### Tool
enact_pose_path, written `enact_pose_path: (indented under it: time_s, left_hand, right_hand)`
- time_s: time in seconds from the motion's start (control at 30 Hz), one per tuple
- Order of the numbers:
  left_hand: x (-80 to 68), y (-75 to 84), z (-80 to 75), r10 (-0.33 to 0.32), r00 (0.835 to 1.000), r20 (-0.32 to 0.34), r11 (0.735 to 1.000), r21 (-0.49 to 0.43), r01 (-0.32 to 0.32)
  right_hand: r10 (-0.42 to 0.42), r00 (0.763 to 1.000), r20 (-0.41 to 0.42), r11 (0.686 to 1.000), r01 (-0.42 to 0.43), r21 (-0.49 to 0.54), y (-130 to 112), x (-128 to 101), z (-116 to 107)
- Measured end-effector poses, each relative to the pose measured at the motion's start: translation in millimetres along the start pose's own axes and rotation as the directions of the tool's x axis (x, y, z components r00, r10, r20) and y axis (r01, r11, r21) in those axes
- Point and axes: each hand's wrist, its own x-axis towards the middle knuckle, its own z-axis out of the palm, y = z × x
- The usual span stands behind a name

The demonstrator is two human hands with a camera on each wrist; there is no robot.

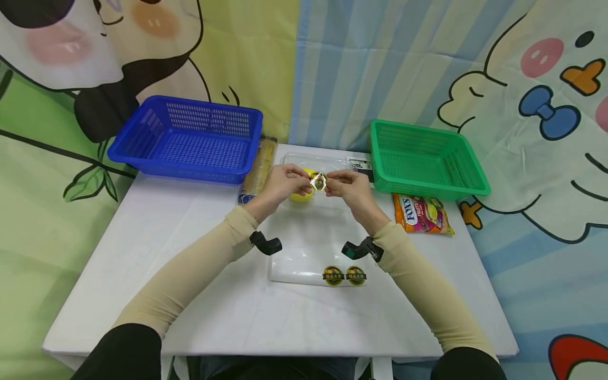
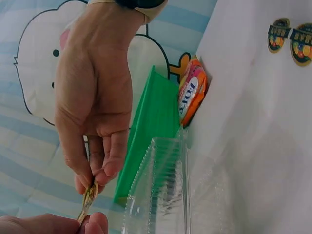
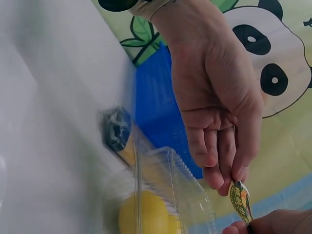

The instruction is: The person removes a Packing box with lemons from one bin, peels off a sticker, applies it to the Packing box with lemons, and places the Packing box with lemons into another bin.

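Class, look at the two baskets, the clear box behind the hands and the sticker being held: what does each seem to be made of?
Blue basket and green basket: likely moulded plastic, with uniform colour and perforated mesh walls. Clear box: thin transparent plastic, ribbed and glossy, with a yellow ball visible through it. Sticker, pinched by left hand and right hand: probably glossy printed film or coated paper.

I see open surface down both flanks, so my arms have free passage along the near left and near right. At the back, the blue basket blocks the left and the green basket the right; the gap between them is filled by a clear plastic box with a yellow ball before it. A candy bag lies just in front of the green basket (touching its base, I think). Two stickers on a clear sheet sit in the near middle.
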Motion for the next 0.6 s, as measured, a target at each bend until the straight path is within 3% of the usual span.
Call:
enact_pose_path:
  time_s: [0.33, 0.6]
  left_hand:
    - [30.5, 0.3, 1.5, -0.007, 0.998, -0.060, 0.998, 0.060, 0.011]
    - [42.9, 4.0, 5.0, -0.026, 0.997, -0.069, 0.991, 0.130, 0.034]
  right_hand:
    - [0.031, 0.999, -0.041, 0.998, -0.033, -0.049, -4, 32, 2]
    - [0.064, 0.997, -0.050, 0.995, -0.068, -0.080, 2, 48, -2]
